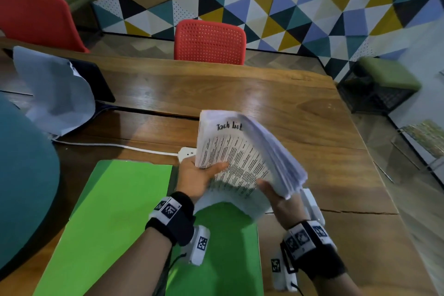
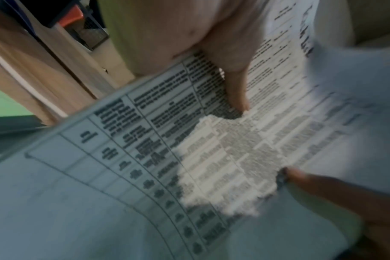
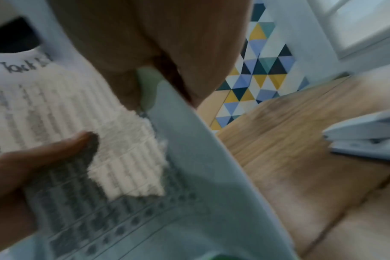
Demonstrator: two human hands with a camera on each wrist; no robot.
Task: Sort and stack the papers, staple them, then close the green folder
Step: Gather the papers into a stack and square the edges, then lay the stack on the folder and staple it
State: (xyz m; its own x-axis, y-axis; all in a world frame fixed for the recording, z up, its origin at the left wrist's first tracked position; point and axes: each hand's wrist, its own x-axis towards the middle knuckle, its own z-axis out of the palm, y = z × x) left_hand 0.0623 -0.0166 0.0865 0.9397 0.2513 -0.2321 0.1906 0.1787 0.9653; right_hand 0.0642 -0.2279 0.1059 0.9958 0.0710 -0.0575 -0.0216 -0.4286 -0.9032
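A stack of printed papers (image 1: 240, 149), its top sheet headed "Task List", is held tilted and fanned out above the open green folder (image 1: 113, 211). My left hand (image 1: 206, 172) grips the stack's left edge, thumb across the top sheet (image 2: 235, 88). My right hand (image 1: 270, 191) pinches the lower right corner, thumb on top and fingers hidden beneath. In the right wrist view the papers (image 3: 127, 158) fill the left side. A white stapler (image 3: 365, 135) lies on the wood just right of the folder, partly hidden behind my right hand (image 1: 312, 202).
A white power strip (image 1: 186, 152) with its cable lies behind the folder. A pale cloth (image 1: 55, 94) covers a dark laptop at the left. Red chairs (image 1: 209, 41) stand beyond the wooden table (image 1: 288, 103), a teal chair (image 1: 21, 175) at the near left. The table's edge runs down the right.
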